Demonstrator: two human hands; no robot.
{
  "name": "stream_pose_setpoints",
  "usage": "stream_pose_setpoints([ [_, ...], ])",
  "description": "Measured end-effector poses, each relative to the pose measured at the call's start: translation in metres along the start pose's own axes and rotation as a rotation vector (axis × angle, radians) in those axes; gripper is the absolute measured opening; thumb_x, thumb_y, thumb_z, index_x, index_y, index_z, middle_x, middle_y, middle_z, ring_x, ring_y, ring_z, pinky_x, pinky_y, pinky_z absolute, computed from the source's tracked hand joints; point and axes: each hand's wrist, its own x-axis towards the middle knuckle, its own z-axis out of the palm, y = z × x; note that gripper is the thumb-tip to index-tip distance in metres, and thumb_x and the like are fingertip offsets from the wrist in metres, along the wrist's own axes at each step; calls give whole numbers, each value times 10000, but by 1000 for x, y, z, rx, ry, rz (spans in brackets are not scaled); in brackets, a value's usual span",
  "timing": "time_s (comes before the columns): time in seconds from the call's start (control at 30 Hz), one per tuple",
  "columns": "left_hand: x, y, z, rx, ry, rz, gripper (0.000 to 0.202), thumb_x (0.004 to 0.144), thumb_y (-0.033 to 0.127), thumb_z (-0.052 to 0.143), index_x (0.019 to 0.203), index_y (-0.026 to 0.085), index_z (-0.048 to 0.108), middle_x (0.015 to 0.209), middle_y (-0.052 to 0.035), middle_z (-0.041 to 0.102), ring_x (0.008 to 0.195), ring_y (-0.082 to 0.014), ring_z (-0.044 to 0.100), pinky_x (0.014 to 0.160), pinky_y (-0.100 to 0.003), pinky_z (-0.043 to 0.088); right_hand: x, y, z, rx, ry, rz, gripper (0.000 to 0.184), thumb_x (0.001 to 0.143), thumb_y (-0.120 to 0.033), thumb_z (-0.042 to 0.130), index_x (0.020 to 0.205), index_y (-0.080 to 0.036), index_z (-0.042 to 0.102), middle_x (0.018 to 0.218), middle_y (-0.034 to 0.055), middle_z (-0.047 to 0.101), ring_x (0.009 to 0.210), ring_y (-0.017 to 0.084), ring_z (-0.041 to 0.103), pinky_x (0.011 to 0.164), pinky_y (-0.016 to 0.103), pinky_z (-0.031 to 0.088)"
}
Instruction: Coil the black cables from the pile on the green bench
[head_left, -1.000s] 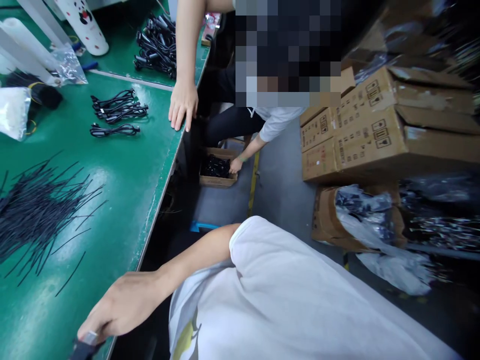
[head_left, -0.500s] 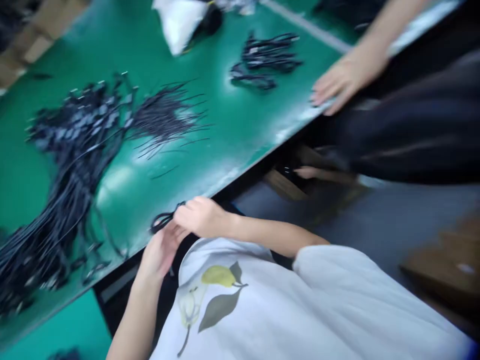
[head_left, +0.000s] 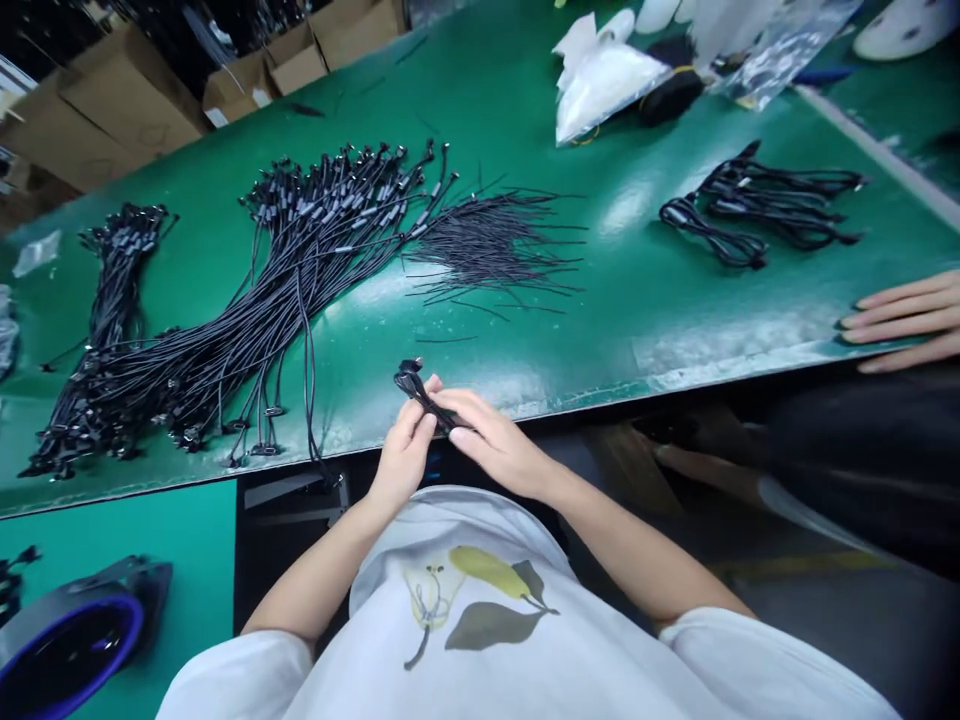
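Hands and view: since half a second ago, the head view is swinging left along the counter [head_left: 600,340], and I'm now seeing the left hand [head_left: 405,450] curling in to grip, where it was showing more of its palm beneath the right hand [head_left: 495,440].
Coiled cable [head_left: 425,397]: it is looking black, thin and slightly glossy, its strands folding into a narrow bundle; a dark, knobby end is poking out past the fingers, while the lower part is hiding between the hands, so I'm not able to tell how that end is finishing.
Cable's place: it is slanting up and leftward between both hands, at the counter's near edge.
Left grip: thumb and fingers are nearly closing, pinching the bundle near its upper part.
Right grip: fingers are reaching over the cable and the thumb is pressing close, holding the lower part with little gap.
Black strips [head_left: 487,245]: they are lying loose beyond the hands, touching the large cable pile [head_left: 300,285].
Coiled bundles [head_left: 750,205]: I'm seeing similar folded black cables lying together, well to the right.
Co-worker's hand [head_left: 915,318]: it is resting flat on the counter at the right edge of my view.
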Motion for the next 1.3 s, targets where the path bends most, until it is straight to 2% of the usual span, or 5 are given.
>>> stream_pose_setpoints([
  [0.2, -2, -2, -9, 362, -98, 157, 444, 970, 341, 409, 1397, 235, 463, 1376, -117, 545, 1222, -230, 545, 1090, -415, 378, 8, 26, -1, -455, 152, 53, 370, 994, -208, 275, 1242, -166, 546, 983, 111, 651, 907, 209, 600, 837, 349, 495],
  [0.4, -35, -30, -95, 901, 568, 245, 673, 893, 412, 545, 1480, 154, 339, 1346, -204, 529, 1263, -378, 475, 1072, -579, 331, 20, 102, -151, -1060, 473, 577, 334, 953, -189, 337, 1120, -129, 620, 988, 148, 631, 900, 227, 548, 824, 342, 425],
  [0.6, -68, -66, -130, 1179, 455, 103, 421, 962, 320, 402, 1290, 105, 554, 1220, -208, 596, 1134, -338, 547, 974, -497, 439, 31, 117, -211, -1137, 583, 678, 501, 958, -354, 261, 928, -115, 701, 962, 280, 589, 940, 331, 529, 705, 485, 353],
  [0.8, -46, -43, -150, 1047, 461, 72, 380, 987, 270, 315, 1216, 162, 598, 1027, -123, 673, 954, -250, 595, 863, -365, 465, 41, 110, -173, -951, 532, 305, 453, 911, -490, 392, 1352, -432, 479, 1410, 160, 428, 1276, 471, 385, 856, 633, 316],
  [1.3, 23, 18, -286, 1141, 844, 175, 459, 869, 78, 356, 1205, 169, 655, 1258, -114, 623, 1188, -254, 535, 1039, -372, 394, 193, 34, -2, -776, -236, -106, 305, 967, -218, 388, 1167, -179, 616, 1182, 96, 637, 1044, 196, 603, 867, 313, 468],
])
